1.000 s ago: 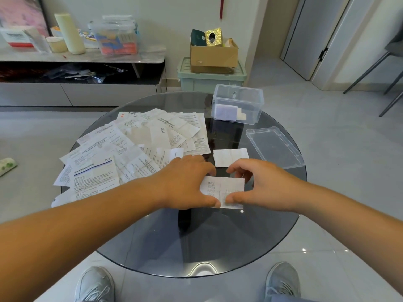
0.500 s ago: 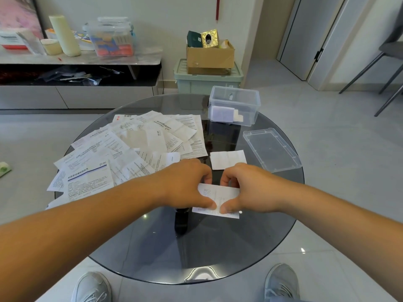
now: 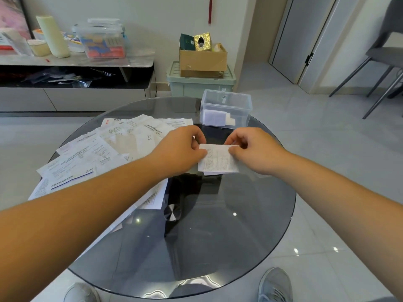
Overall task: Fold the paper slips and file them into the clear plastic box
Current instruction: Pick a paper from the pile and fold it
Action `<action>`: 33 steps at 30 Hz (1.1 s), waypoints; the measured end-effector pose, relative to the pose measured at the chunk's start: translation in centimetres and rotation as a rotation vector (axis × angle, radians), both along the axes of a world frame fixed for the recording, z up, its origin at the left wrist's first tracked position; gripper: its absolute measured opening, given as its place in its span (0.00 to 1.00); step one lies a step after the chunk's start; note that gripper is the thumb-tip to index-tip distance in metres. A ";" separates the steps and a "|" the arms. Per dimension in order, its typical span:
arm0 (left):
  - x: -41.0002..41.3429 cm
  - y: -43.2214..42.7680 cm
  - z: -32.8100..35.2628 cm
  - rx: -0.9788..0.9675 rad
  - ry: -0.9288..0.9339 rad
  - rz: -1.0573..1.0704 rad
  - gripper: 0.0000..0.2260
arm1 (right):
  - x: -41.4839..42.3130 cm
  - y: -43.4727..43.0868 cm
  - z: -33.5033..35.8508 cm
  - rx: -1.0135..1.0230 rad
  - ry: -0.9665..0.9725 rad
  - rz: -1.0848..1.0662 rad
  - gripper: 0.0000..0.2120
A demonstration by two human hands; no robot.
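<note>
Round table (image 3: 218,236), smoked glass, glossy and hard, fills the middle of the frame, with ceiling lights reflecting in it. Loose pile of paper slips (image 3: 98,153) across its left half: thin white printed sheets of mixed sizes, overlapping, flat and unfolded, a good many. That is the bulk of the work, and by this count it is not yet done. Clear plastic box (image 3: 242,114) at upper centre on the far edge of the table: rigid, rectangular, rounded corners, open at the top. Left hand (image 3: 181,149) and right hand (image 3: 255,151) meet at centre frame, just in front of the box. Each pinches an upper corner of one slip (image 3: 218,159) between thumb and curled fingers, a close grip with nothing else in either hand. This slip is a small rectangle, light and limp, with fine print facing up. A second layer shows along its lower edge, so it looks doubled over once. Cannot tell whether it rests on the glass or hangs clear. Folded slips (image 3: 214,118), only a few, lie on the box floor. Judgement: early stage, with one slip mid-fold and filing it comes next.
</note>
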State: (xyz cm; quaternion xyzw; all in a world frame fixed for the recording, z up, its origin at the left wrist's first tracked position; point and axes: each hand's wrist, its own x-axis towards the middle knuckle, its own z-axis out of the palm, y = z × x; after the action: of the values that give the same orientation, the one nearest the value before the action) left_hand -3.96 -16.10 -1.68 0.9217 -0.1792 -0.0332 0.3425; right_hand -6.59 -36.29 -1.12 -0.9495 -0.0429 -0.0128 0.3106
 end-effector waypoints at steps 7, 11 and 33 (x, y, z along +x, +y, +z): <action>1.5 -1.2 -1.5 0.116 -0.050 0.003 0.05 | 2.2 -0.1 -1.5 -0.102 -0.007 -0.017 0.09; 1.9 -1.1 -2.5 0.171 -0.088 -0.019 0.07 | 2.5 -0.2 -2.5 -0.232 -0.018 0.002 0.09; 0.7 -0.3 -2.0 0.118 -0.098 0.059 0.14 | 1.7 0.0 -2.5 -0.200 -0.166 0.015 0.10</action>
State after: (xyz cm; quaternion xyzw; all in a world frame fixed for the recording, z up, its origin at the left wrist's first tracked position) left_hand -3.24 -16.43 -3.70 0.9456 -0.1664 0.0117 0.2792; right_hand -4.93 -36.31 -3.61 -0.9711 -0.0766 -0.0846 0.2098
